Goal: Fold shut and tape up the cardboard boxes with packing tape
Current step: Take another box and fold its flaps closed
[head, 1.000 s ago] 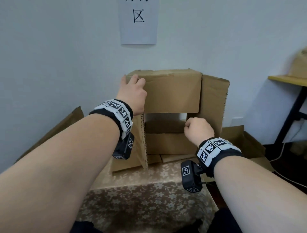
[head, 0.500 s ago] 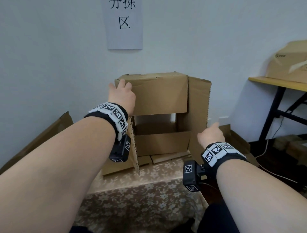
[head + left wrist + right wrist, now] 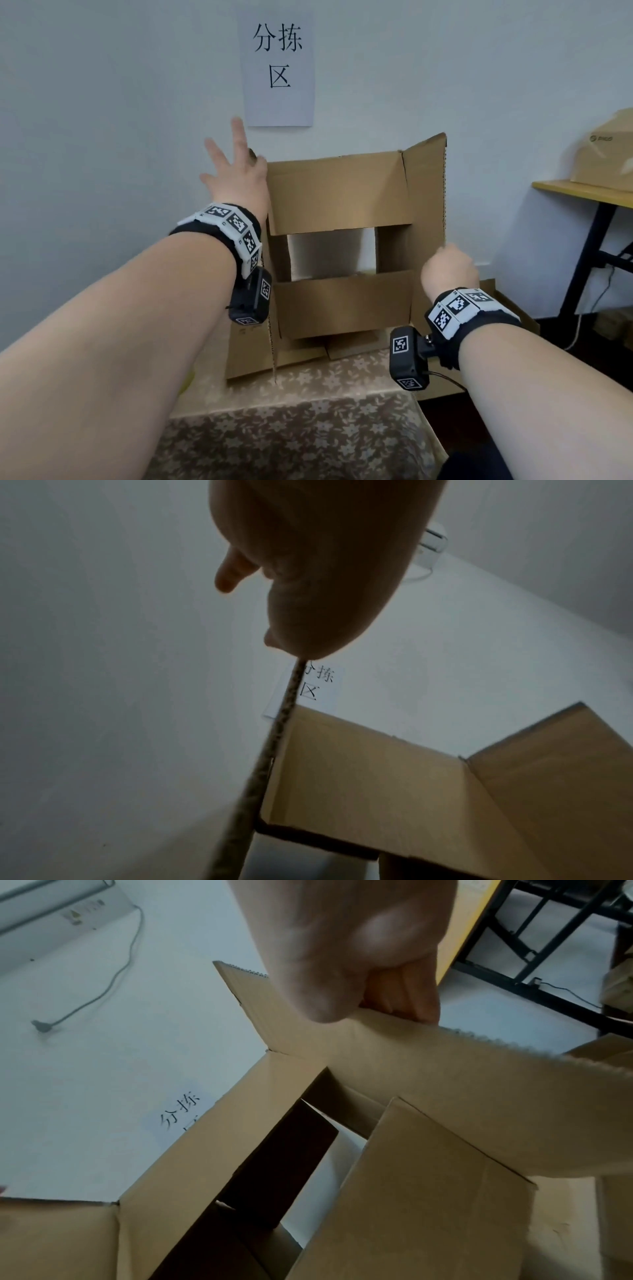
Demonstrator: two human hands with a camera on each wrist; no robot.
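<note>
Cardboard here looks light and stiff: the box [image 3: 339,246] lies on its side on the bench [image 3: 308,428], mouth towards us. Our right hand [image 3: 447,265] pinches the right flap [image 3: 426,212] at its edge, the best hold; our left hand [image 3: 236,171] is spread, grasping nothing.

A plain sorting or packing room. A paper sign [image 3: 278,65] with printed characters hangs on the bare white wall [image 3: 102,120]. Flattened cardboard [image 3: 260,356] lies on a cloth-covered bench [image 3: 308,431], and a carton [image 3: 606,150] sits on a side table [image 3: 582,193].

pale wall [image 3: 102,102] with paper sign [image 3: 278,68] above the left hand; yellow-topped desk [image 3: 582,193] right of the right hand; floral tablecloth [image 3: 308,428] below.
</note>
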